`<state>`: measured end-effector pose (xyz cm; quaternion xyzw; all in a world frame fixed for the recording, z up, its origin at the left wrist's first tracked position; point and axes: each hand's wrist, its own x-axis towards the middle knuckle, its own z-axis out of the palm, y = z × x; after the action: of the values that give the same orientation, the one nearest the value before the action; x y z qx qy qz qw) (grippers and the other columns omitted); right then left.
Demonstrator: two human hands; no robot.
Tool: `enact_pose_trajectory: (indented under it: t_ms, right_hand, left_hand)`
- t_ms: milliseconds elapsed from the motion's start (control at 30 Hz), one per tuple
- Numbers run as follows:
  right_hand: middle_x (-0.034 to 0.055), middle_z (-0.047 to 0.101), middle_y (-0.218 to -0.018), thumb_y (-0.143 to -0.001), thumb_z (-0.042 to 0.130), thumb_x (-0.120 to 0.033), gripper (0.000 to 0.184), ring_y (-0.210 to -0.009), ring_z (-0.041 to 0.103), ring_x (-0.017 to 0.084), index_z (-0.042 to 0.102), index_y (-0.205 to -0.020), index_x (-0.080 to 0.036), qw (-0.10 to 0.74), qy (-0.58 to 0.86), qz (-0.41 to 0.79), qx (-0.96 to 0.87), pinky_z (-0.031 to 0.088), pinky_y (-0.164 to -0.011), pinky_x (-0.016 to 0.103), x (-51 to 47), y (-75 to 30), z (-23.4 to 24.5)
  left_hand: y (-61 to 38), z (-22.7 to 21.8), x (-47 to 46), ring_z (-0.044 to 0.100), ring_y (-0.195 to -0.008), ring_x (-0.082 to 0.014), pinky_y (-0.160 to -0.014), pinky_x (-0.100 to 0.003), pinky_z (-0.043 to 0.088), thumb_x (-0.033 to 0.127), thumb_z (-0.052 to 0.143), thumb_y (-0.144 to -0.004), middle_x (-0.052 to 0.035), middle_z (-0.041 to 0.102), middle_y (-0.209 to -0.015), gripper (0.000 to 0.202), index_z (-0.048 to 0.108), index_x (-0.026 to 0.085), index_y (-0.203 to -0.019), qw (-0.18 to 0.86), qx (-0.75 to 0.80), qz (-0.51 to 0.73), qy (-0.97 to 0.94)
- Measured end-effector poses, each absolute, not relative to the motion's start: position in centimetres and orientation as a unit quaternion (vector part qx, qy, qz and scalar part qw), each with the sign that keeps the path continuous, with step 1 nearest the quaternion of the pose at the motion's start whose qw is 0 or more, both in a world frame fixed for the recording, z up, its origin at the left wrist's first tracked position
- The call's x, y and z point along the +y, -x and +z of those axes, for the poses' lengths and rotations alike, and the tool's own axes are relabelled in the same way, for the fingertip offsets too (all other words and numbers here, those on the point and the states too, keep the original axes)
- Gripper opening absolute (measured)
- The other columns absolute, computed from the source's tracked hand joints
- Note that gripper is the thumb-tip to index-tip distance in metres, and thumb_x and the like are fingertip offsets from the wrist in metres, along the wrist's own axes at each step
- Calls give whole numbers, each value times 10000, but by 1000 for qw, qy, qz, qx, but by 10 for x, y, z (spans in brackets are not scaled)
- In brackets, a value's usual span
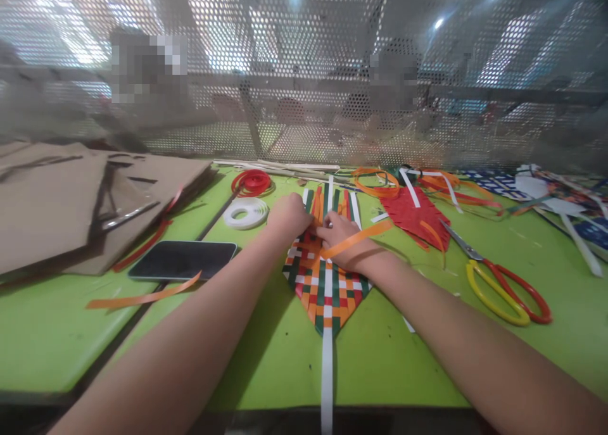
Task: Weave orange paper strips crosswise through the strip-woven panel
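Observation:
A woven mat of orange, green, red and white strips lies on the green table, pointed toward me, with a long white strip running off its tip. My left hand rests closed on the mat's upper left, fingers pressed onto the strips. My right hand sits just beside it, pinching an orange strip that crosses over its back to the right. Loose strip ends stick up beyond both hands.
Yellow and red scissors lie to the right. A red woven piece, orange strip loops, a red coil and a white coil sit behind. A phone and cardboard sheets lie left. Perforated metal screen behind.

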<state>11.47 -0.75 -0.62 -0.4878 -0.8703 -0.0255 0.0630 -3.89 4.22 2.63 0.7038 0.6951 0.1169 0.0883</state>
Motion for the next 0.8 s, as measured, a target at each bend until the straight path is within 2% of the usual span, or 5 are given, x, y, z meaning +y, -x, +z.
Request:
enact_pose_trajectory:
  t_ms: [333, 433, 600, 700, 800]
  right_hand:
    - [83, 474, -1024, -914, 451, -244, 265, -804, 452, 204, 667, -1068, -246, 65, 489, -20, -870, 357, -712, 338, -8, -115, -5]
    - [90, 480, -1043, -911, 447, -230, 292, -803, 454, 205, 647, -1124, -244, 62, 492, -26, -868, 357, -709, 335, -9, -116, -3]
    - [117, 509, -1074, -940, 373, -194, 457, -822, 482, 219, 499, -1378, -225, 73, 505, -13, -860, 371, -706, 341, -14, -114, 2]
    - [123, 509, -1113, -941, 383, -209, 446, -827, 494, 218, 525, -1363, -235, 63, 509, -5, -858, 380, -720, 344, -13, -114, 3]
    - [121, 499, -1138, -922, 418, -217, 426, -835, 490, 218, 559, -1323, -248, 61, 502, -16, -862, 383, -733, 346, -10, -115, -2]
  left_hand:
    - [37, 22, 43, 674, -783, -279, -623, -314, 511, 317, 646, -711, -153, 715, -851, 250, 711, 157, -893, 56, 691, 123, -710]
    - [40, 26, 42, 668, -764, -269, -617, -307, 503, 323, 643, -707, -155, 717, -839, 241, 719, 155, -862, 61, 692, 123, -708]
    - [49, 29, 41, 643, -687, -236, -559, -285, 466, 357, 661, -687, -130, 704, -735, 203, 714, 164, -722, 85, 693, 147, -701]
    - [58, 29, 42, 611, -608, -198, -518, -269, 438, 353, 633, -711, -97, 682, -648, 206, 698, 169, -646, 108, 682, 165, -705]
    - [65, 30, 42, 591, -573, -169, -486, -246, 418, 343, 606, -734, -73, 679, -621, 213, 710, 168, -672, 146, 674, 181, -701]
